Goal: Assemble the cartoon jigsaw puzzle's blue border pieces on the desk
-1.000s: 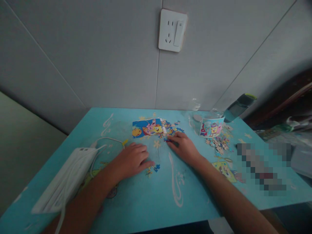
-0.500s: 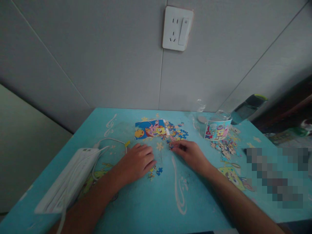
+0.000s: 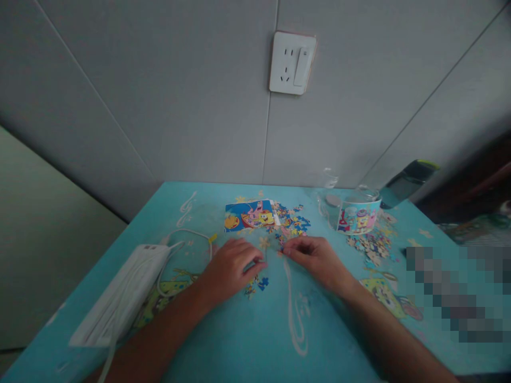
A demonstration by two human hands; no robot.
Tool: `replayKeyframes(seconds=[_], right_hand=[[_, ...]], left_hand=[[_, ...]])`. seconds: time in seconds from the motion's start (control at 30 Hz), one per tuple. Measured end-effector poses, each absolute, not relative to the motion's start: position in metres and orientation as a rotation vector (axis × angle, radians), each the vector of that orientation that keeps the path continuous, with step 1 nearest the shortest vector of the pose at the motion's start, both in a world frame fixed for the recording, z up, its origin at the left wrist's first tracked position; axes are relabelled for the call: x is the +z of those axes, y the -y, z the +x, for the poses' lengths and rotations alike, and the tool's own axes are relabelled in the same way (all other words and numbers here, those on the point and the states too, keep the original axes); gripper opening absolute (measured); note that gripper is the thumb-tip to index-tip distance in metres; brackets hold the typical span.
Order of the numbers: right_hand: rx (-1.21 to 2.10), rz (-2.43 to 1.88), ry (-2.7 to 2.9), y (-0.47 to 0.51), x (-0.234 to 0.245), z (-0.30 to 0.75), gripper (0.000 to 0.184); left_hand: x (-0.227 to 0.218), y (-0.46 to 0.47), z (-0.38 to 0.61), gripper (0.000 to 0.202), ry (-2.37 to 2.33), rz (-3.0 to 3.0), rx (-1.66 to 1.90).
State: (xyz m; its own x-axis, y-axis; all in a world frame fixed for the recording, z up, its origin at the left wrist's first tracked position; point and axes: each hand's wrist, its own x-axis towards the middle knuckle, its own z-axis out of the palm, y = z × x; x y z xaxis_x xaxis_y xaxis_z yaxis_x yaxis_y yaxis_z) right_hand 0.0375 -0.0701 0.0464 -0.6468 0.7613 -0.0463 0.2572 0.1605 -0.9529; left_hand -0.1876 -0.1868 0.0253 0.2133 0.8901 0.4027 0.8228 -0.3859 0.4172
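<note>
A partly assembled cartoon jigsaw [image 3: 289,223] lies at the far middle of the turquoise table [image 3: 239,340], beside a picture card [image 3: 248,214]. My right hand [image 3: 315,259] rests just below the jigsaw, its fingers pinched together on a small puzzle piece at its edge. Palm down to the left, my left hand [image 3: 231,266] has its fingers curled over a few loose pieces [image 3: 257,284]. A heap of loose pieces [image 3: 371,244] lies to the right, in front of a clear jar [image 3: 353,215] with a cartoon label.
A white power strip [image 3: 120,295] with a coiled cable lies at the left. A dark bottle [image 3: 411,178] leans at the back right. A wall socket [image 3: 291,63] sits above the table. A blurred patch covers the right side.
The view has tilted down a little. My right hand has drawn back from the jigsaw's edge towards me and my left hand has curled its fingers more.
</note>
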Motion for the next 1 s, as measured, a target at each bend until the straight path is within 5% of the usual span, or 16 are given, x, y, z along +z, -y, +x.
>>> replayKeyframes(seconds=[0.27, 0.7, 1.0], right_hand=[[1.003, -1.249, 2.049, 0.011, 0.053, 0.126, 0.030], [0.579, -1.409, 2.326, 0.024, 0.024, 0.120, 0.016], [0.459, -1.028, 2.522, 0.051, 0.022, 0.041, 0.029]], left_hand=[[0.021, 0.183, -0.198, 0.019, -1.678, 2.582, 0.743], [0.020, 0.184, -0.197, 0.018, -1.662, 2.611, 0.727], [0.021, 0.183, -0.193, 0.024, -1.674, 2.654, 0.728]])
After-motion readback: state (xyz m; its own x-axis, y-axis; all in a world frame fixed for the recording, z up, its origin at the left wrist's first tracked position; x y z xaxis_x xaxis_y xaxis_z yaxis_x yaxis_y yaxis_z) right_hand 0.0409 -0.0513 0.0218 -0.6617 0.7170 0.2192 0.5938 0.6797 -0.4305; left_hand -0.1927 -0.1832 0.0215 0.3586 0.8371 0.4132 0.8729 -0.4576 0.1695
